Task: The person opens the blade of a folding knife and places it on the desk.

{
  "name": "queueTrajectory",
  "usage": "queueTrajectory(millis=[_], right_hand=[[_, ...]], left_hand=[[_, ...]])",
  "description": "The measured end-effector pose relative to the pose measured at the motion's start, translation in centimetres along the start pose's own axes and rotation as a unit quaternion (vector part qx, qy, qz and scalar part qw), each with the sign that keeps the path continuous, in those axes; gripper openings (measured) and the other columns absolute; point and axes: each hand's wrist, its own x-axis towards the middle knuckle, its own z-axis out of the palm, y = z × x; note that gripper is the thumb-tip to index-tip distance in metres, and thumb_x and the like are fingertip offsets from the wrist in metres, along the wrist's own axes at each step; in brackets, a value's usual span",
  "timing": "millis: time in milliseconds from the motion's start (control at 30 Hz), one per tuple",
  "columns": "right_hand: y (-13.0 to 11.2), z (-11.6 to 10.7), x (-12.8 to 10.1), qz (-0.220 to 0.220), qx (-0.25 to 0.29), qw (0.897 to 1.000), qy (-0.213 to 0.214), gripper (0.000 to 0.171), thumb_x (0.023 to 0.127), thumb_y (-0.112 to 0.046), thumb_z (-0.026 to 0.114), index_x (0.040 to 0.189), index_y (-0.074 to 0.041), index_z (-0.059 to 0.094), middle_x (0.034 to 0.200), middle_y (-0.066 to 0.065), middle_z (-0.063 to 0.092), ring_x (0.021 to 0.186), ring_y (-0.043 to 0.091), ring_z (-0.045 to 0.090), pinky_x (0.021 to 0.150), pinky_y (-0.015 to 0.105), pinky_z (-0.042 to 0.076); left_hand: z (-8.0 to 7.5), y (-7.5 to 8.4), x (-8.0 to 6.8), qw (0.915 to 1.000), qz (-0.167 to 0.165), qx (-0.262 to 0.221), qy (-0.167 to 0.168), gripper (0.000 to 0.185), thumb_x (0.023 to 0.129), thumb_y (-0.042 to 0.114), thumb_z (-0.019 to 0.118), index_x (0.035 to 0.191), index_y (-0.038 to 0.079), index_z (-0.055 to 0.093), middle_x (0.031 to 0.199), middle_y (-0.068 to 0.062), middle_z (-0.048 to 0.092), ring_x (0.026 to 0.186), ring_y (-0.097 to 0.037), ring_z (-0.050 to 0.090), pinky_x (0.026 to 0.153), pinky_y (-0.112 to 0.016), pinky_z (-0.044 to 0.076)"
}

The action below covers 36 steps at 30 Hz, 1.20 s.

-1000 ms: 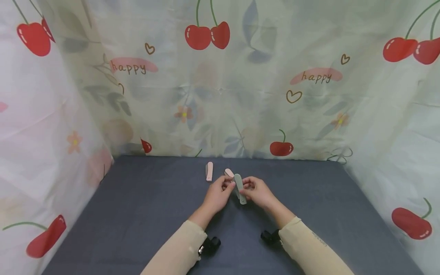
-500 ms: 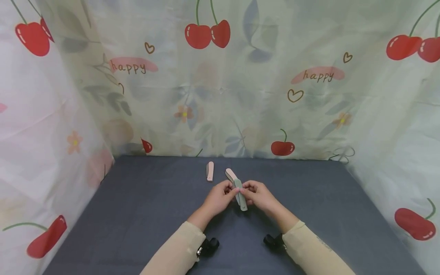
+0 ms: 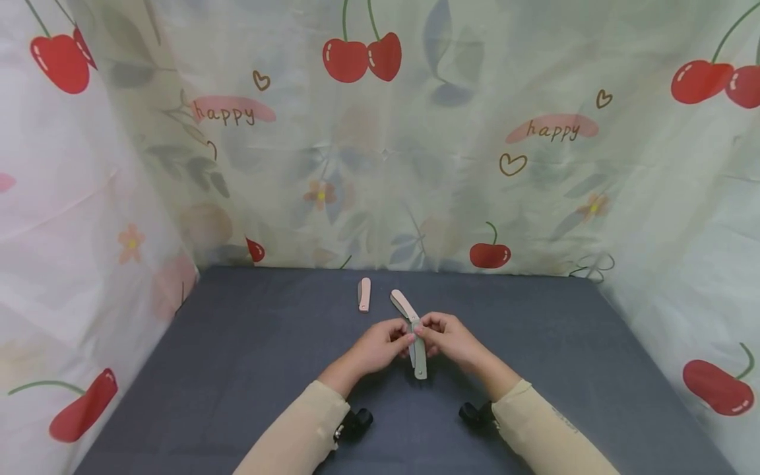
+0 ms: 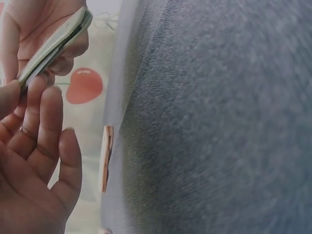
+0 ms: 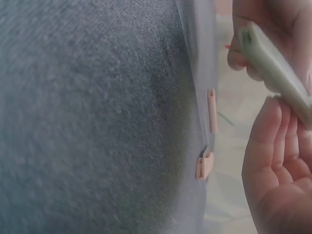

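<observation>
Pinching green folding tool (image 3: 419,353), left hand (image 3: 380,344), right hand (image 3: 450,338), possibly half-open.

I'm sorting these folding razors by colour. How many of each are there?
Green razor, held by both hands: 1
Pink razors, one folded and one open, on the table: 2
Total: 3

A dark grey cloth-covered tabletop (image 3: 249,356) carries the things. Near its far edge lies a small pink folded piece (image 3: 364,294), and just to its right a second pink piece (image 3: 402,303) lies at a slant, near the green one held above the cloth.
</observation>
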Motion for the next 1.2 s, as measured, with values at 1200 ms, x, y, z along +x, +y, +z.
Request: queueTrajectory(millis=[1200], right_hand=[[-2.1, -1.6, -1.4, -0.016, -0.004, 0.999, 0.045, 0.028, 0.102, -0.019, 0.061, 0.107, 0.008, 0.060, 0.086, 0.009, 0.069, 0.075, 0.020, 0.066, 0.074, 0.041, 0.057]], left_hand=[[-3.5, 1.0, -1.3, 0.9965, 0.037, -0.045, 0.061, 0.023, 0.100, 0.012, 0.061, 0.080, 0.001, 0.061, 0.075, -0.013, 0.071, 0.075, -0.023, 0.069, 0.070, -0.034, 0.050]])
